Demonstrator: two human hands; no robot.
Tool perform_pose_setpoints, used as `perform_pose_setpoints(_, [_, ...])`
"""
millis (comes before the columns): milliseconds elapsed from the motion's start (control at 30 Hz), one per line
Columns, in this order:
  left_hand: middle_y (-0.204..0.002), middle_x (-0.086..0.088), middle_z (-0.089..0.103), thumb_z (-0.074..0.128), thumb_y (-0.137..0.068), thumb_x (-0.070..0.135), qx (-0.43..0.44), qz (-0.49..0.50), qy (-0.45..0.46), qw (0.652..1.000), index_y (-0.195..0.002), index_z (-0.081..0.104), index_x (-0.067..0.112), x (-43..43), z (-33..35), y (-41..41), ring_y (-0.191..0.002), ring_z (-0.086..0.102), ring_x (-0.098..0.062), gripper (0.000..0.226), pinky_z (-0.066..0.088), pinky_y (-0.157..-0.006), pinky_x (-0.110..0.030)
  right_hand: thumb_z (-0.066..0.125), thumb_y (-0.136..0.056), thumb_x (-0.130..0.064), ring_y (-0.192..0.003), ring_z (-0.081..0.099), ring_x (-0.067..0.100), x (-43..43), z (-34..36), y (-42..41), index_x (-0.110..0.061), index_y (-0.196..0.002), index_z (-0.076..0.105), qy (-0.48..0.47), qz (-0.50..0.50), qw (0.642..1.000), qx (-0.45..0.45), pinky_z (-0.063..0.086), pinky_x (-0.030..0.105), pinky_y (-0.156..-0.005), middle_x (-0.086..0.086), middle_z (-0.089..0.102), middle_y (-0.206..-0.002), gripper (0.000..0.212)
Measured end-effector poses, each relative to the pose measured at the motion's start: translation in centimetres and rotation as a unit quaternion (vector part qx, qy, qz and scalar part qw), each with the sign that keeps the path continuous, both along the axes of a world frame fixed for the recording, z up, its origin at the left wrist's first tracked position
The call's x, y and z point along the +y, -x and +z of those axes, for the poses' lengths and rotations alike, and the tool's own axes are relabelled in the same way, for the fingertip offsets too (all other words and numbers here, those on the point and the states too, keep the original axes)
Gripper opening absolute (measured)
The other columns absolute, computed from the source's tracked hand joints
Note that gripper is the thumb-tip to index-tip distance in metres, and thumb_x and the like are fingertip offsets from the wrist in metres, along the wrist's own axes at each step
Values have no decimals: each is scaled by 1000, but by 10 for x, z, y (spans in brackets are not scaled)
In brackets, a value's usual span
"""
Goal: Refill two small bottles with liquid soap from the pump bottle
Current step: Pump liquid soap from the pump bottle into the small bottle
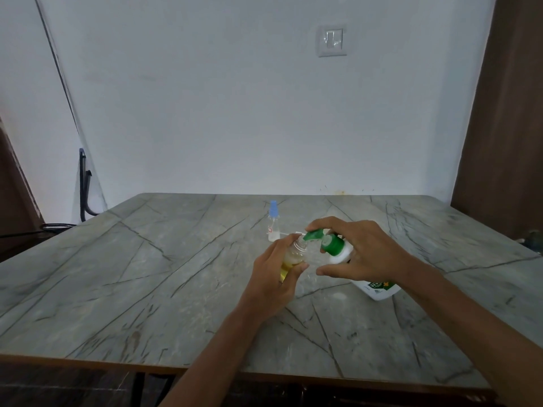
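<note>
Grey veined table (147, 274) is seen filling the near and middle field, set against a pale wall.

Pump bottle (338, 251), white with green pump head, is tilted towards the left, right of centre; its base is seen at the table surface, near-right of the hands. It is gripped at the neck by the right hand (370, 254): fingers curled over the top, index finger laid on the pump head, thumb underneath.

Left hand (276, 280) is wrapped around a small open bottle (293, 257), fingers and thumb clamped on its body. The bottle is held above the table at centre, partly filled with yellowish liquid. The green nozzle (313, 235) is placed right at the open mouth.

Second small bottle (273, 223), clear with a blue spray cap, is stood upright just beyond the hands, untouched.

Wall switch (331, 40) is noted far, upper right
</note>
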State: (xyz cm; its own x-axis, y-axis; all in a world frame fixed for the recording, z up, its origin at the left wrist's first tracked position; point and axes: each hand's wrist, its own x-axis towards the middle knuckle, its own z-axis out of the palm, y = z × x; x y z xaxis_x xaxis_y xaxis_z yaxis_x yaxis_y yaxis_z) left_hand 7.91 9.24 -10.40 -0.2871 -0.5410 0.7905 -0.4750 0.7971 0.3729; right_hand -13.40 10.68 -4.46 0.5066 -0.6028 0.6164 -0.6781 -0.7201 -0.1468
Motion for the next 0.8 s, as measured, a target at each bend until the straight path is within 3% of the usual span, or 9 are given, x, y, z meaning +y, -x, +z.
perform_pose_setpoints(100, [-116,10,51,65,-87,27,7,3,-3,1000,-129,50,7,0,0,1,-104,46,6,49,35,-86,1,76,-70,-63,-75,66,5,0,1,2,-46,-133,43,-9,15,1000,3,53,24,-70,-14,71,-92,72])
perform_pose_setpoints(267, [-117,12,50,64,-87,28,5,8,-6,1000,-130,50,8,-1,-1,1,-105,44,8,49,33,-87,2,77,-63,-67,-74,66,9,-3,1,1,-49,-126,44,-46,-3,999,-6,55,35,-69,-8,70,-82,73])
perform_pose_setpoints(400, [-116,11,49,64,-86,28,1,11,-1,1000,-129,50,6,-2,-2,0,-105,44,7,50,33,-86,2,82,-61,-60,-70,65,7,-6,3,-2,-49,-120,46,-64,-6,998,-13,55,28,-67,-12,69,-80,70])
perform_pose_setpoints(533, [-119,2,58,64,-88,32,-4,-7,-3,1000,-130,49,7,-2,-2,0,-101,52,0,51,42,-86,-6,84,-63,-55,-55,63,9,-7,2,-1,-45,-115,51,-66,2,997,-29,51,20,-53,-9,69,-80,62])
perform_pose_setpoints(600, [-120,-2,59,62,-88,33,-12,-17,-5,1000,-131,48,9,-3,-4,1,-102,55,-2,51,46,-86,-12,83,-65,-55,-50,63,12,-7,0,1,-42,-111,54,-71,9,996,-44,53,25,-48,-6,70,-81,57])
perform_pose_setpoints(667, [-120,-1,59,63,-88,31,-18,-21,-6,1000,-132,48,11,-4,-5,1,-102,57,-4,50,49,-87,-17,80,-66,-59,-53,64,12,-7,0,1,-41,-110,54,-64,8,997,-44,55,29,-50,-4,71,-81,54])
perform_pose_setpoints(800, [-121,-1,59,67,-87,26,-14,-16,-9,1000,-131,49,10,-4,-4,0,-103,55,-2,50,45,-87,-11,81,-65,-56,-57,62,8,-5,2,-1,-44,-112,51,-65,-6,998,-27,50,19,-52,-4,71,-80,56])
